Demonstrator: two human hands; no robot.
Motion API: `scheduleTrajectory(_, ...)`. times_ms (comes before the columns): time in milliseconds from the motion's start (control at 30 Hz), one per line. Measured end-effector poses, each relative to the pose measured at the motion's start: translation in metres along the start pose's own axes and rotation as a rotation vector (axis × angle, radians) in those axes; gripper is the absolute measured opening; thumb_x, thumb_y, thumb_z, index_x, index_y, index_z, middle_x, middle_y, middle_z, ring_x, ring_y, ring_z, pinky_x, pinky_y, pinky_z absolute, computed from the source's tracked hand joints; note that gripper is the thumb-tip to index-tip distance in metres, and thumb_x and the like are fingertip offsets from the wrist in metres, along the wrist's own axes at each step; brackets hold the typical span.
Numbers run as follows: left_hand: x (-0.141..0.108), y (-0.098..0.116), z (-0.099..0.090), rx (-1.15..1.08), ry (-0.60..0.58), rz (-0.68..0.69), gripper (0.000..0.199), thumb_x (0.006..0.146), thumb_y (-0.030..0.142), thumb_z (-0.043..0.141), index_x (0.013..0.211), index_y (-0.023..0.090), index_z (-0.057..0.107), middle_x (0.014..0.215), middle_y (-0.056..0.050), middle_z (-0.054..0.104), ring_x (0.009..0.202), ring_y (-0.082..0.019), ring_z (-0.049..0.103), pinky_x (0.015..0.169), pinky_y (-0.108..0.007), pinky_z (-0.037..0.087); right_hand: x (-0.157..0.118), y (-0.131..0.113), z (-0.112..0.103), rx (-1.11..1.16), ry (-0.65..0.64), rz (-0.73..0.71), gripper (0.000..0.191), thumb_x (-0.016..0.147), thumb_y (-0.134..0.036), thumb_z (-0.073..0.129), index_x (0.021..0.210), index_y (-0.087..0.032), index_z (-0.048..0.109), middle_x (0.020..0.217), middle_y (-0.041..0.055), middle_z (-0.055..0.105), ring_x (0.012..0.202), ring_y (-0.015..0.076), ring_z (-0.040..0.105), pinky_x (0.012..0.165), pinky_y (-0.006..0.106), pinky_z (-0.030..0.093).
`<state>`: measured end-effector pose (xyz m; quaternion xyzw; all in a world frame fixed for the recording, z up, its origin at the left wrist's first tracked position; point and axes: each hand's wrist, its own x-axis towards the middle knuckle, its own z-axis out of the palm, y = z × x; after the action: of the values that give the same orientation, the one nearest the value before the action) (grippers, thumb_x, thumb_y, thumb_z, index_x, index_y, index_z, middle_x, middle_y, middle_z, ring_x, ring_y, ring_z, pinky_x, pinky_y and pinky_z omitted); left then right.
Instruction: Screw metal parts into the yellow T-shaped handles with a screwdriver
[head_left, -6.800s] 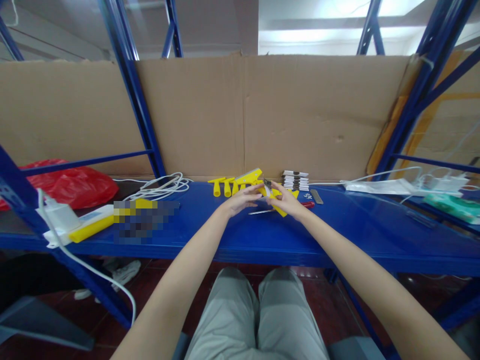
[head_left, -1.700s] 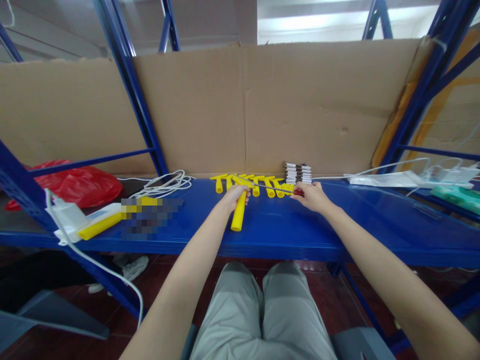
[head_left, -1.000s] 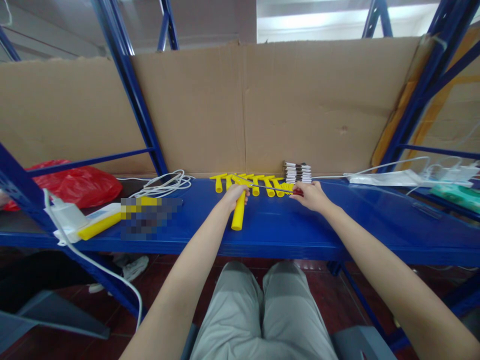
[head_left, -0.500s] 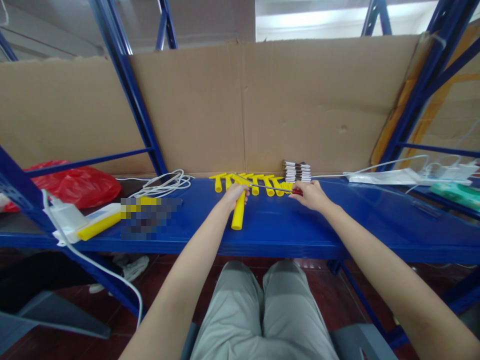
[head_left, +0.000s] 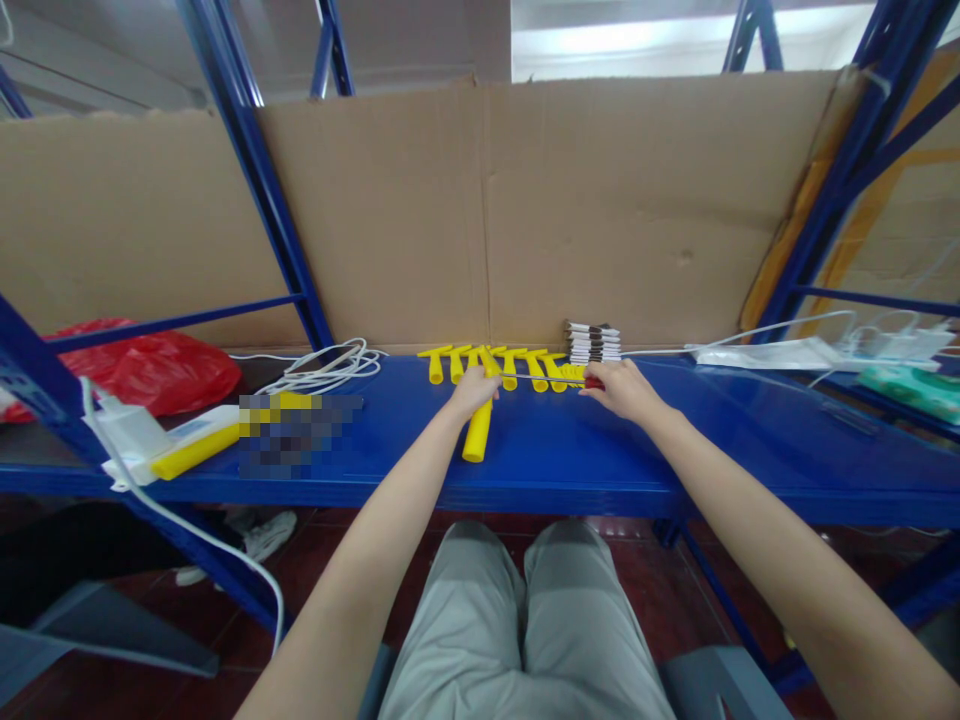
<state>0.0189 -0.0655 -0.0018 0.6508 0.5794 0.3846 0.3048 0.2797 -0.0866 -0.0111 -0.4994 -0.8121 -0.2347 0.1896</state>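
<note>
My left hand (head_left: 474,391) is wrapped round the upper part of a yellow handle-shaped piece (head_left: 477,436), whose thick round end points towards me. In my right hand (head_left: 619,388) is the red handle of a screwdriver (head_left: 547,379). Its metal shaft lies nearly level and reaches left to the head of the yellow piece beside my left fingers. Exactly where the tip touches is too small to tell. Behind my hands, several yellow T-shaped pieces (head_left: 540,376) stand in a row, and a stack of white packets (head_left: 594,344) sits at their right end.
Blue shelf top (head_left: 405,440) with a cardboard wall (head_left: 405,220) behind. Coiled white cable (head_left: 337,368), red plastic bag (head_left: 172,370), white adapter (head_left: 135,425) and yellow tube (head_left: 196,452) are on the left. A flat white packet (head_left: 765,355) lies at the right.
The screwdriver shaft has swung from a slant across the yellow piece's head to nearly level. My left hand has shifted slightly on the piece; my right hand has barely moved.
</note>
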Motion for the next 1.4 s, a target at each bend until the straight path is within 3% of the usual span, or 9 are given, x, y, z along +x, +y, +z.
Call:
scheduleTrajectory(333, 0.000, 0.000, -0.002, 0.052, 0.066, 0.045, 0.026, 0.073, 0.010, 0.053, 0.049, 0.019, 0.046, 0.047, 0.000, 0.050, 0.049, -0.013, 0.049, 0.053, -0.024, 0.037, 0.001, -0.005, -0.007, -0.041, -0.008, 0.053, 0.021, 0.088, -0.030, 0.056, 0.096, -0.012, 0.064, 0.096, 0.0176, 0.069, 0.093, 0.0285, 0.061, 0.079, 0.034, 0.041)
scheduleTrajectory(433, -0.001, 0.000, -0.002, 0.049, 0.066, 0.056, 0.027, 0.072, 0.010, 0.053, 0.048, 0.019, 0.046, 0.048, 0.000, 0.050, 0.051, -0.014, 0.051, 0.055, -0.024, 0.038, 0.000, -0.006, -0.010, -0.059, -0.041, 0.075, 0.023, 0.089, -0.035, 0.054, 0.093, -0.014, 0.064, 0.094, 0.0164, 0.070, 0.088, 0.0276, 0.062, 0.075, 0.033, 0.042)
scheduleTrajectory(600, -0.002, 0.002, -0.003, 0.058, 0.086, 0.068, 0.024, 0.072, 0.009, 0.053, 0.051, 0.019, 0.049, 0.051, 0.000, 0.053, 0.058, -0.016, 0.055, 0.060, -0.024, 0.040, -0.003, -0.015, -0.018, -0.133, -0.142, 0.197, 0.032, 0.091, -0.044, 0.049, 0.104, -0.018, 0.061, 0.095, 0.0144, 0.072, 0.084, 0.0279, 0.065, 0.063, 0.031, 0.040)
scheduleTrajectory(867, -0.003, 0.003, -0.006, 0.122, 0.106, 0.071, 0.019, 0.072, 0.011, 0.052, 0.055, 0.018, 0.051, 0.059, -0.003, 0.060, 0.070, -0.019, 0.061, 0.066, -0.024, 0.043, -0.001, -0.021, -0.018, -0.104, -0.218, 0.126, 0.036, 0.098, -0.034, 0.033, 0.108, -0.012, 0.060, 0.100, 0.0180, 0.071, 0.094, 0.0270, 0.066, 0.071, 0.031, 0.042)
scheduleTrajectory(1133, 0.000, 0.002, -0.006, 0.144, 0.088, 0.057, 0.019, 0.070, 0.014, 0.054, 0.054, 0.020, 0.048, 0.057, -0.003, 0.057, 0.071, -0.021, 0.061, 0.067, -0.026, 0.043, -0.003, -0.015, -0.017, -0.103, -0.138, 0.074, 0.027, 0.094, -0.032, 0.041, 0.102, -0.015, 0.060, 0.104, 0.0171, 0.069, 0.095, 0.0275, 0.063, 0.072, 0.032, 0.041)
scheduleTrajectory(1267, 0.000, 0.002, -0.006, 0.132, 0.082, 0.064, 0.021, 0.071, 0.013, 0.055, 0.053, 0.020, 0.047, 0.055, -0.002, 0.054, 0.068, -0.020, 0.060, 0.067, -0.026, 0.042, -0.005, -0.014, -0.014, -0.106, -0.128, 0.129, 0.026, 0.092, -0.033, 0.042, 0.110, -0.019, 0.056, 0.101, 0.0140, 0.070, 0.089, 0.0266, 0.064, 0.065, 0.031, 0.040)
scheduleTrajectory(1400, 0.000, 0.001, -0.005, 0.104, 0.092, 0.065, 0.022, 0.069, 0.012, 0.056, 0.051, 0.020, 0.047, 0.051, -0.001, 0.051, 0.065, -0.019, 0.058, 0.065, -0.025, 0.040, -0.004, -0.017, -0.012, -0.100, -0.152, 0.168, 0.032, 0.093, -0.036, 0.042, 0.111, -0.014, 0.055, 0.100, 0.0170, 0.070, 0.090, 0.0280, 0.064, 0.068, 0.032, 0.041)
